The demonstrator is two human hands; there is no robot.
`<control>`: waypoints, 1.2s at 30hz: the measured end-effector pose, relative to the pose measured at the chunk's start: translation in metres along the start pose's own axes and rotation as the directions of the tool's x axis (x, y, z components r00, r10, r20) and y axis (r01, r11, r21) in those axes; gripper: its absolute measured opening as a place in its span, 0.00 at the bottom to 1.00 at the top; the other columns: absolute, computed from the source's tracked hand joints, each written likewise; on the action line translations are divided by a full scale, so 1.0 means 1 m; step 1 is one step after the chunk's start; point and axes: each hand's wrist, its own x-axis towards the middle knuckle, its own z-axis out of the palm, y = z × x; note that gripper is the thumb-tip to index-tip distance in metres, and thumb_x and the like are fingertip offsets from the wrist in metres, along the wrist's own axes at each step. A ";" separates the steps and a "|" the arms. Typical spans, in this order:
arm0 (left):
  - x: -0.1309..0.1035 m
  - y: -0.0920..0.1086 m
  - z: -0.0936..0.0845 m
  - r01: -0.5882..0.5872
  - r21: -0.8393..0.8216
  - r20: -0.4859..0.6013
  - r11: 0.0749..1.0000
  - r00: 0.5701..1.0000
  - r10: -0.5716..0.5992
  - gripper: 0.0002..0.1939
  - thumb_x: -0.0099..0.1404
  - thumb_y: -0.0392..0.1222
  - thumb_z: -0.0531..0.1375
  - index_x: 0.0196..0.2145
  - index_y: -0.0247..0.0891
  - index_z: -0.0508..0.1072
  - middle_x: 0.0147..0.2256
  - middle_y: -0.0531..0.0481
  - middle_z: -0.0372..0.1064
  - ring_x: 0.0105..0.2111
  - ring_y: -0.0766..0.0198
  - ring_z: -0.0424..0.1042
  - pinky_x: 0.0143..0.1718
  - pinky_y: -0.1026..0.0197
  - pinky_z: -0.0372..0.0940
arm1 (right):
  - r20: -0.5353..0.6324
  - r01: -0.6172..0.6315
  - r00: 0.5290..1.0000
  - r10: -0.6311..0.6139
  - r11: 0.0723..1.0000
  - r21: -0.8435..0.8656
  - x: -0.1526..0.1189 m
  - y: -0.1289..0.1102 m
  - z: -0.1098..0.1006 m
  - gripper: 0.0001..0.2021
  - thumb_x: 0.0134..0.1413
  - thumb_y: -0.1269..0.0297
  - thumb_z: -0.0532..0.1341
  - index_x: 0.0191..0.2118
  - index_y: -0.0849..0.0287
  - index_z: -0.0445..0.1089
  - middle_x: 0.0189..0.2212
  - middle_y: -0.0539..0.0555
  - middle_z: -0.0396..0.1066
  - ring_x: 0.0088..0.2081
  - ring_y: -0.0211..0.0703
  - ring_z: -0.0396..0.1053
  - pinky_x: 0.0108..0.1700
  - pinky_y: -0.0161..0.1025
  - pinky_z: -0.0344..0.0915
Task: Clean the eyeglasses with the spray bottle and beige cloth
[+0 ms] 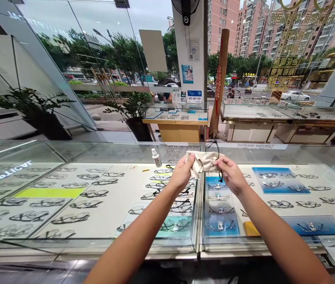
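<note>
Above the glass counter, my left hand [182, 172] is closed on a cream cloth [204, 161], thumb on top. The cloth wraps part of a pair of dark-framed glasses [217, 148], whose thin arms stick out on the right side. My right hand [231, 173] pinches the glasses at the cloth's right edge. Fingers of both hands are partly hidden by the cloth. A small white bottle [156, 157] stands on the glass to the left of my left hand.
Below my hands, glass display cases [198, 221] hold rows of glasses on white, blue and green panels. A lower wooden display table [182, 130], a potted plant [137, 118] and a wooden post [219, 86] stand beyond, before large windows.
</note>
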 end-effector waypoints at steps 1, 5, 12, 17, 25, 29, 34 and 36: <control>-0.001 0.000 0.000 0.023 -0.005 0.008 1.000 1.000 -0.023 0.33 0.53 0.71 0.72 0.35 0.36 0.72 0.28 0.53 0.71 0.29 0.65 0.70 0.31 0.63 0.67 | -0.045 0.020 0.999 -0.019 1.000 0.017 0.002 -0.002 -0.003 0.26 0.44 0.37 0.76 0.31 0.56 0.74 0.37 0.52 0.68 0.38 0.41 0.65 0.44 0.39 0.66; -0.007 0.003 0.002 0.189 -0.006 0.106 0.982 0.977 -0.188 0.31 0.55 0.64 0.74 0.38 0.38 0.67 0.30 0.54 0.70 0.28 0.65 0.70 0.29 0.62 0.69 | -0.126 0.060 0.990 -0.057 0.998 0.020 0.009 -0.006 -0.014 0.27 0.44 0.37 0.75 0.30 0.56 0.71 0.47 0.56 0.72 0.51 0.49 0.69 0.52 0.42 0.68; -0.011 0.006 0.011 0.211 -0.012 0.160 0.977 0.965 -0.207 0.25 0.47 0.36 0.72 0.33 0.41 0.59 0.38 0.51 0.73 0.34 0.64 0.72 0.34 0.61 0.71 | -0.132 0.043 0.991 -0.036 0.998 0.052 0.010 -0.006 -0.022 0.25 0.47 0.39 0.74 0.32 0.55 0.70 0.45 0.55 0.73 0.52 0.47 0.70 0.55 0.44 0.68; -0.010 0.012 0.012 0.182 -0.056 0.099 0.982 0.979 -0.176 0.20 0.44 0.37 0.67 0.30 0.40 0.60 0.32 0.54 0.68 0.28 0.68 0.68 0.28 0.65 0.66 | -0.131 0.027 0.991 -0.019 0.998 0.060 0.009 -0.008 -0.020 0.26 0.44 0.38 0.76 0.32 0.55 0.71 0.45 0.55 0.74 0.53 0.48 0.70 0.56 0.44 0.68; -0.008 0.012 -0.002 -0.128 0.260 0.036 0.957 0.992 0.122 0.31 0.63 0.70 0.64 0.22 0.42 0.60 0.17 0.58 0.51 0.18 0.70 0.52 0.20 0.63 0.48 | 0.000 0.009 1.000 -0.009 1.000 -0.010 0.005 -0.014 -0.017 0.24 0.48 0.39 0.74 0.31 0.55 0.70 0.38 0.55 0.76 0.49 0.48 0.72 0.59 0.47 0.66; -0.005 0.016 -0.010 -0.280 0.426 -0.005 0.860 0.950 0.312 0.25 0.66 0.67 0.64 0.43 0.42 0.73 0.26 0.55 0.67 0.22 0.66 0.60 0.25 0.62 0.55 | 0.110 0.013 0.994 -0.003 0.996 -0.087 0.003 -0.020 -0.017 0.24 0.49 0.39 0.73 0.29 0.55 0.70 0.32 0.54 0.74 0.46 0.48 0.71 0.60 0.47 0.64; 0.000 0.016 -0.017 -0.370 0.556 0.077 0.744 0.915 0.397 0.32 0.67 0.71 0.58 0.22 0.40 0.68 0.19 0.53 0.58 0.21 0.65 0.57 0.27 0.60 0.51 | 0.159 -0.013 0.987 0.032 0.993 -0.120 0.007 -0.022 -0.025 0.24 0.48 0.39 0.74 0.28 0.56 0.71 0.32 0.54 0.75 0.44 0.47 0.71 0.58 0.46 0.64; 0.001 0.014 -0.017 -0.401 0.549 0.107 0.734 0.904 0.414 0.37 0.70 0.73 0.53 0.16 0.41 0.58 0.17 0.52 0.55 0.21 0.65 0.55 0.27 0.58 0.50 | 0.180 -0.024 0.983 0.048 0.991 -0.130 0.008 -0.021 -0.028 0.24 0.48 0.40 0.74 0.29 0.57 0.71 0.32 0.54 0.75 0.42 0.46 0.72 0.56 0.46 0.64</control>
